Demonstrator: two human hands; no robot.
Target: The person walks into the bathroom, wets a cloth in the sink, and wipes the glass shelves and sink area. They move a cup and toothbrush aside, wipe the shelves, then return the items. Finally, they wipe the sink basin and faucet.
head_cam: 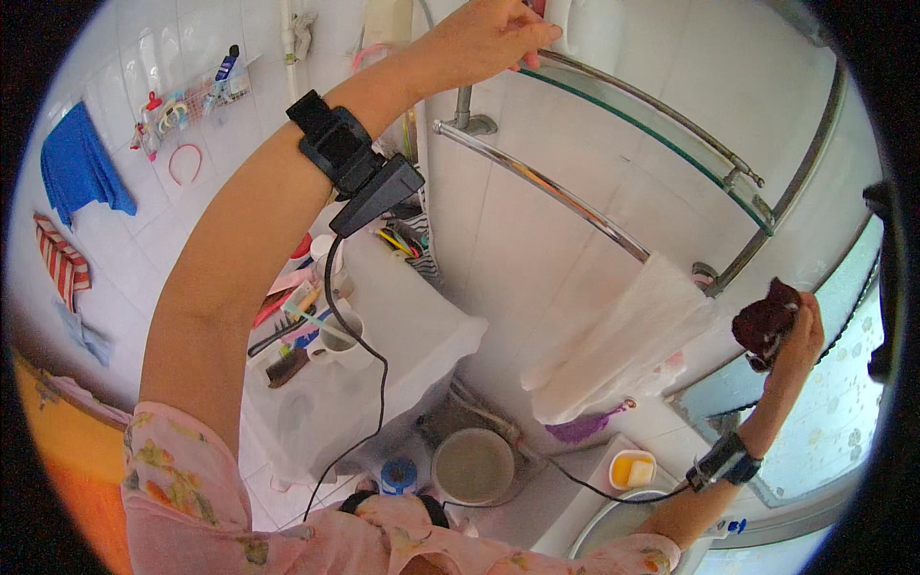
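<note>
My left hand (496, 43) is raised at the top, beside the left end of a glass shelf (625, 108) with a metal rail. Its fingers are partly bent, and what they touch is unclear; a white plastic container (595, 32) stands just right of them. Far to the right, my right hand (803, 334) grips a crumpled dark maroon cloth (765, 320). Between the hands, under the shelf, runs a chrome towel bar (539, 183), with a whitish towel (618, 345) hanging at its right end. Black straps are on both my wrists, joined to a thin cable.
A covered table (410, 309) holds a white mug (341, 338) with a toothbrush, a comb and brushes. Below are a round basin (473, 466) and a small tub with yellow contents (632, 469). A blue cloth (83, 165) and a wire basket (208, 104) hang on the left wall.
</note>
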